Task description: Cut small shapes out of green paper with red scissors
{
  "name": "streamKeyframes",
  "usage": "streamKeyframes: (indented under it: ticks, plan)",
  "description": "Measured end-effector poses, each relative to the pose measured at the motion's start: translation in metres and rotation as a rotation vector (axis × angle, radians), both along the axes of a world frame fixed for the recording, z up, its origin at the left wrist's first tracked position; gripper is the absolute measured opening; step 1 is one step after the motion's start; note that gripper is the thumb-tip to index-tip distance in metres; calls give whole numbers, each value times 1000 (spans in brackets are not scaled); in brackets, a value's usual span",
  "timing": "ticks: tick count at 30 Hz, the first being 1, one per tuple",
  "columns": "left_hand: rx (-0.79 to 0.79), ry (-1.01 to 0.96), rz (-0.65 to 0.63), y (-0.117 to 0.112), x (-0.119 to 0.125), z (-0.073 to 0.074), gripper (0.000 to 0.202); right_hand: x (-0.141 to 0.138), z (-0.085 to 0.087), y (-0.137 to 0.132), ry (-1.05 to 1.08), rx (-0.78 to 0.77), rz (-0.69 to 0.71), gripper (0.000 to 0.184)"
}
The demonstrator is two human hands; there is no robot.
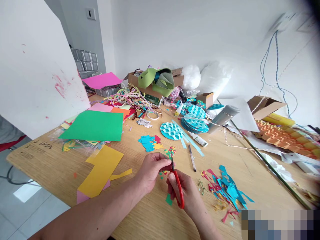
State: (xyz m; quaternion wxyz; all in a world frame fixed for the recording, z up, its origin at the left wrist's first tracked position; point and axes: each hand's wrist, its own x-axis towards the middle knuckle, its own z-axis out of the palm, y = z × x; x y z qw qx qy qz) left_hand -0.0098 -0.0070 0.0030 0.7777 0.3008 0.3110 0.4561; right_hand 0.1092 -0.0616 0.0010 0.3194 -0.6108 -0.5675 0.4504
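Observation:
My right hand (188, 195) grips red-handled scissors (178, 186), blades pointing up and away. My left hand (151, 170) pinches a small piece of coloured paper (167, 164) at the blade tips. Both hands hover just above the wooden table (140, 216) near its front edge. Tiny coloured snippets (170, 151) lie just beyond the blades. A small green scrap (168, 199) rests under the scissors. Blue, red and yellow paper fish cut-outs (150, 142) lie farther ahead.
Yellow paper (101, 170) and a green sheet (93, 126) lie left. Blue and pink offcuts (226, 190) are piled right. A black pen (192, 158), glue stick (198, 138), blue scalloped discs (171, 130), tape roll (153, 115), boxes and clutter fill the back. A white board (32, 73) leans left.

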Motion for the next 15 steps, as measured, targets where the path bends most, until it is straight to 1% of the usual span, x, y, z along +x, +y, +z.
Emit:
streamKeyframes:
  ticks: [5, 15]
  plan:
    - [-12, -15, -7, 1, 0, -1, 11, 1, 1, 0, -13, -5, -3, 59]
    - [-55, 1, 29, 1, -1, 1, 15, 0, 0, -1, -22, -18, -5, 58]
